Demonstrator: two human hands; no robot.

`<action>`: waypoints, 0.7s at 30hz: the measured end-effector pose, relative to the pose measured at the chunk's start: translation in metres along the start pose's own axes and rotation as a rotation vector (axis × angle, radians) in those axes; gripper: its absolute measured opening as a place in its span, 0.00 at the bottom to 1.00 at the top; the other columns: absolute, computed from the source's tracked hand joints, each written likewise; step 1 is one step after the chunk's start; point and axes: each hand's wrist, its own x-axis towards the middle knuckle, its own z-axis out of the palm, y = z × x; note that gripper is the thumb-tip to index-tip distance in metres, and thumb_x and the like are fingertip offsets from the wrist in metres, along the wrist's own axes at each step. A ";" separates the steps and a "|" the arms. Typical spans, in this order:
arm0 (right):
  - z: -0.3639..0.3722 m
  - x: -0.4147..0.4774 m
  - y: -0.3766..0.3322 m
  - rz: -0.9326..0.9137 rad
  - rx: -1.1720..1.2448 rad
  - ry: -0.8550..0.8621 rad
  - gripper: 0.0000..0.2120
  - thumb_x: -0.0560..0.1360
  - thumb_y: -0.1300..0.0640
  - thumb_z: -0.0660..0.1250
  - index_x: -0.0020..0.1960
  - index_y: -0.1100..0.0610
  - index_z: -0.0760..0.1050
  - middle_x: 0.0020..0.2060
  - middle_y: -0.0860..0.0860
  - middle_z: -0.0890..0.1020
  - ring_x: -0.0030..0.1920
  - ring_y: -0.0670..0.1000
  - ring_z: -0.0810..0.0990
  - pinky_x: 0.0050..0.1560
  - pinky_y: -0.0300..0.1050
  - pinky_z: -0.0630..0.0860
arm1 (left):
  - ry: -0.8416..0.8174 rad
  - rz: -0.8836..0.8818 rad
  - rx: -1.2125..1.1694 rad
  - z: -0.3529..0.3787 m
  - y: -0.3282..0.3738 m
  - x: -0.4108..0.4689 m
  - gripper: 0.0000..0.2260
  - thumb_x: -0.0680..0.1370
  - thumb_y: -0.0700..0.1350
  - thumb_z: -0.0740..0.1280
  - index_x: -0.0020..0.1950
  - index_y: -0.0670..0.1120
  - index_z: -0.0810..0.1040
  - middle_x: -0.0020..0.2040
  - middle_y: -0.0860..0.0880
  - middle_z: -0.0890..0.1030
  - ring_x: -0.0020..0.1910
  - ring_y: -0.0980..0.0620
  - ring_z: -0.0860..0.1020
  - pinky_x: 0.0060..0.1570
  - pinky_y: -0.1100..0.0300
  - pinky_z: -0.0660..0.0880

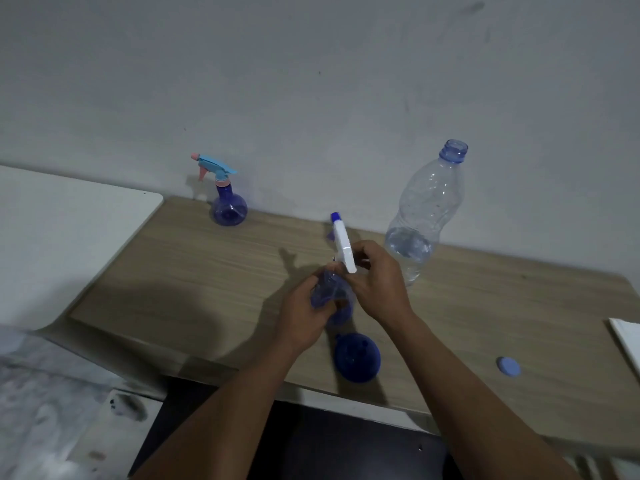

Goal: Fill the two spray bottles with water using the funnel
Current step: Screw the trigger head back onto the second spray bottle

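Both hands meet over the middle of the wooden desk (pixel 207 271), working one blue spray bottle (pixel 341 315). Left hand (pixel 304 317) wraps the bottle's round blue body, fingers curled tight on its left side, bottle standing on the desk. Right hand (pixel 377 282) closes around the white trigger head (pixel 343 245) at the neck, thumb and fingers pinching it; head points up and away toward the wall, blue nozzle tip on top. Cannot tell if the head is screwed on or loose, fingers cover the neck. Blue funnel (pixel 356 356) lies on the desk just in front of the held bottle, near the desk's front edge, wide mouth facing the camera. Second spray bottle (pixel 228 206) stands upright at the back left by the wall, well apart from the hands, light-blue and pink trigger head fitted, blue round body. Clear water bottle (pixel 422 220) stands uncapped just right of the right hand, water only in the lower part. Its blue cap (pixel 508 367) lies flat on the desk, front right, apart from everything. White object's edge (pixel 627 341) shows at far right. White tabletop (pixel 69 237) adjoins on the left.
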 end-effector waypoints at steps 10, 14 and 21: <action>0.004 -0.007 0.012 -0.142 -0.033 -0.031 0.04 0.78 0.58 0.68 0.52 0.53 0.78 0.44 0.47 0.83 0.46 0.51 0.83 0.50 0.59 0.80 | -0.018 0.035 -0.007 -0.001 0.007 -0.004 0.24 0.75 0.31 0.70 0.59 0.61 0.79 0.53 0.53 0.85 0.52 0.57 0.83 0.43 0.66 0.78; 0.007 -0.009 0.008 -0.038 0.045 0.006 0.06 0.77 0.53 0.71 0.51 0.51 0.75 0.45 0.43 0.83 0.48 0.44 0.82 0.53 0.51 0.81 | -0.009 0.044 0.035 -0.001 0.006 -0.005 0.19 0.74 0.31 0.68 0.57 0.52 0.81 0.49 0.50 0.85 0.49 0.55 0.83 0.42 0.64 0.79; 0.005 -0.007 0.004 -0.044 0.019 -0.031 0.04 0.79 0.54 0.66 0.51 0.54 0.78 0.41 0.49 0.83 0.44 0.52 0.83 0.48 0.58 0.80 | -0.019 0.047 0.047 -0.002 0.003 -0.005 0.23 0.75 0.32 0.70 0.65 0.54 0.78 0.52 0.54 0.85 0.51 0.54 0.83 0.47 0.59 0.82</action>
